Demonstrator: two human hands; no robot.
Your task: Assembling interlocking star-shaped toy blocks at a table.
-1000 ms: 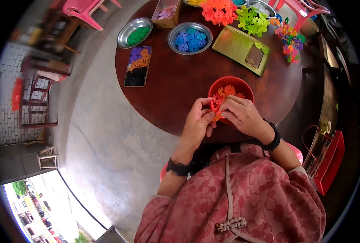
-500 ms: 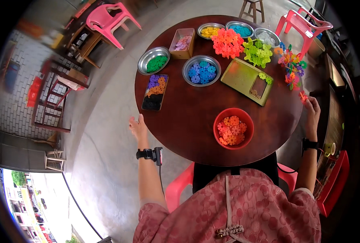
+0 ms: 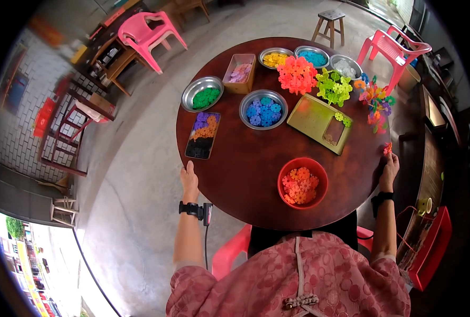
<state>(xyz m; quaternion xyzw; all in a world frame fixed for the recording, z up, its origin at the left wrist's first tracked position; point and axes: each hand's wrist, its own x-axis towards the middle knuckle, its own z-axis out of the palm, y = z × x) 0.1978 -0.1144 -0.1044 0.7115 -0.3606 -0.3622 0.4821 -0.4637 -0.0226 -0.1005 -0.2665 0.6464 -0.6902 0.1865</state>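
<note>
My right hand pinches a small red-orange plastic flower piece by the table's right edge. Beyond it stands a multicoloured cluster of joined flower pieces. My left hand is at the left edge with its thumb up and nothing seen in it; its other fingers are partly hidden. Just past it lies a phone-sized tray of purple, orange and black pieces. Between my hands, near the front, a red bowl holds orange and coral flower pieces.
Farther back on the round table are a green tray, a bowl of blue pieces, a bowl of green pieces, a tan box and coral and lime flower clusters. A pink chair stands behind.
Both hands have come in to the table's edges, the right one bringing the flower piece leftward. The left fingers, spread before, are now closer together. The whole view has shifted, with the table lower.
</note>
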